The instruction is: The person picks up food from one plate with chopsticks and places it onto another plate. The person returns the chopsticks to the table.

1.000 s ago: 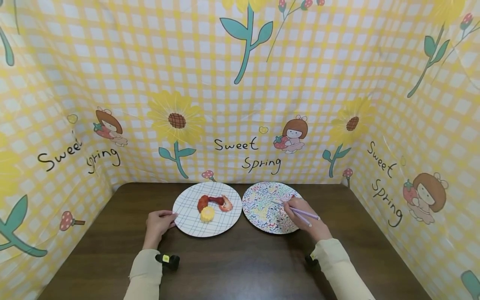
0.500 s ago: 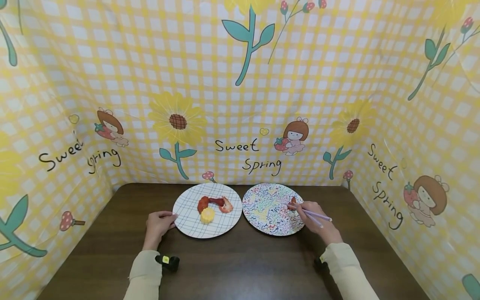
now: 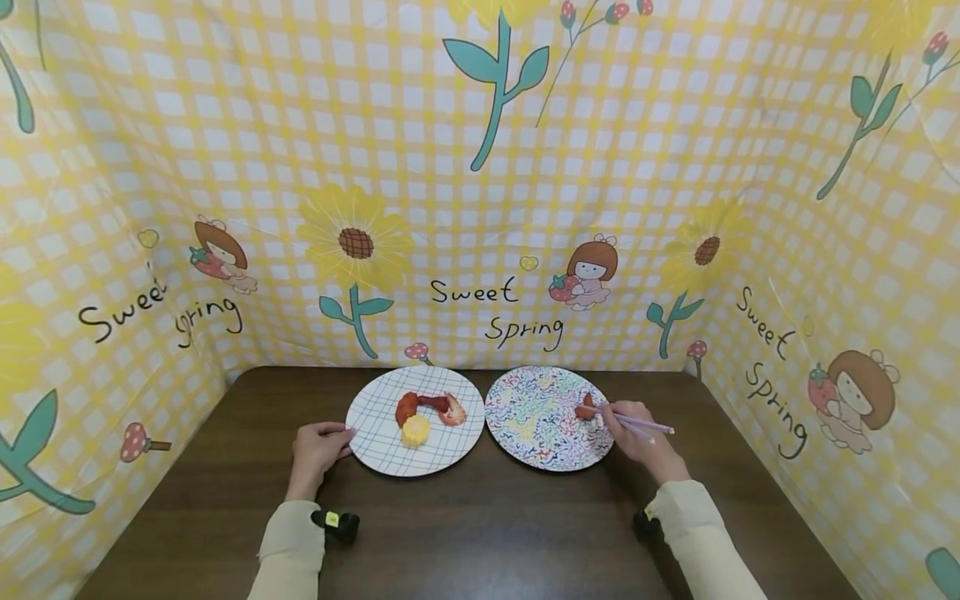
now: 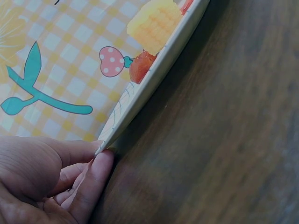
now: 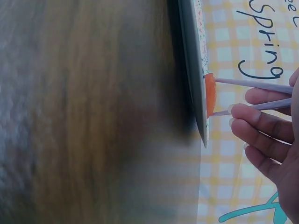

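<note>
My left hand pinches the left rim of a white plate with a blue grid. In the left wrist view, the thumb lies above that rim and a finger below. On this plate lie a reddish drumstick, a yellow corn piece and a shrimp. My right hand holds a pair of light purple chopsticks over the right side of a multicoloured speckled plate. Their tips stand spread at either end of an orange-red food piece lying on that plate; its kind is unclear.
Both plates stand side by side, nearly touching, at the far part of a dark wooden table. Behind and on both sides hangs a yellow checked cloth. A black strap device sits at the left wrist, another at the right.
My right hand has moved right with the chopsticks, from over the speckled plate's middle to its right side, uncovering the orange-red piece. The chopstick tips have spread. My left hand stays in place.
</note>
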The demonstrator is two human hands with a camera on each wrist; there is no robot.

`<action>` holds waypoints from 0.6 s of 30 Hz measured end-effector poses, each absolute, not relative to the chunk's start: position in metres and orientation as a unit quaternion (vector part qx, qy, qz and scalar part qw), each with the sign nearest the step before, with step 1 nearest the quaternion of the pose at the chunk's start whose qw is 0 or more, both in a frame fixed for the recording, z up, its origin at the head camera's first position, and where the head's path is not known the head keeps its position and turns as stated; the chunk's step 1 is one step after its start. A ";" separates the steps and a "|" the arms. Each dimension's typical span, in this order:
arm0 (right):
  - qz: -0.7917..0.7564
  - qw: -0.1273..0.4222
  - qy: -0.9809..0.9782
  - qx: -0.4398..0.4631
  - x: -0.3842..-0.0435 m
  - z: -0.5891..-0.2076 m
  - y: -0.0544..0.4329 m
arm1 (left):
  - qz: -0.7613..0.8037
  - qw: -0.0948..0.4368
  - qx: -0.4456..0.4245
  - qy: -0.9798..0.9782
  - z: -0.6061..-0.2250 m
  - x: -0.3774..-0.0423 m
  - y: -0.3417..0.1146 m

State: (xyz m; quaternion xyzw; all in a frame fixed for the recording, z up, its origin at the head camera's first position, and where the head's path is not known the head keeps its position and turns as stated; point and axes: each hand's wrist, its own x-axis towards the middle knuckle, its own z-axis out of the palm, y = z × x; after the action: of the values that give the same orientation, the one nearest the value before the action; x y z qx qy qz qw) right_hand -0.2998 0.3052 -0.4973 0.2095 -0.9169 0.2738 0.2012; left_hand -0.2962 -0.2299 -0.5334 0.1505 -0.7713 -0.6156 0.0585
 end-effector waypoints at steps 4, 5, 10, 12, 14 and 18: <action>0.292 0.185 -0.913 0.216 -0.301 -0.499 0.308 | -0.617 0.059 0.151 -0.770 -0.535 -0.298 -0.231; 0.301 0.177 -0.913 0.211 -0.301 -0.500 0.308 | -0.616 0.059 0.153 -0.771 -0.535 -0.298 -0.231; 0.313 0.133 -0.925 0.167 -0.302 -0.501 0.310 | -0.614 0.059 0.152 -0.772 -0.536 -0.298 -0.231; 0.317 0.117 -0.928 0.156 -0.303 -0.501 0.311 | -0.613 0.059 0.153 -0.773 -0.536 -0.297 -0.231; 0.324 0.108 -0.928 0.148 -0.303 -0.501 0.311 | -0.614 0.060 0.151 -0.772 -0.536 -0.297 -0.231; 0.314 0.106 -0.932 0.145 -0.304 -0.502 0.312 | -0.613 0.058 0.150 -0.773 -0.535 -0.297 -0.230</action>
State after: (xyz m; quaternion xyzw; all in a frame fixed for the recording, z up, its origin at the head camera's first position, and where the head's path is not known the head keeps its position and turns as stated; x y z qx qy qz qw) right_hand -0.3042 0.3125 -0.5022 0.1450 -0.9321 0.3144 0.1063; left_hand -0.2974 -0.2304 -0.5347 0.1503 -0.7731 -0.6134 0.0580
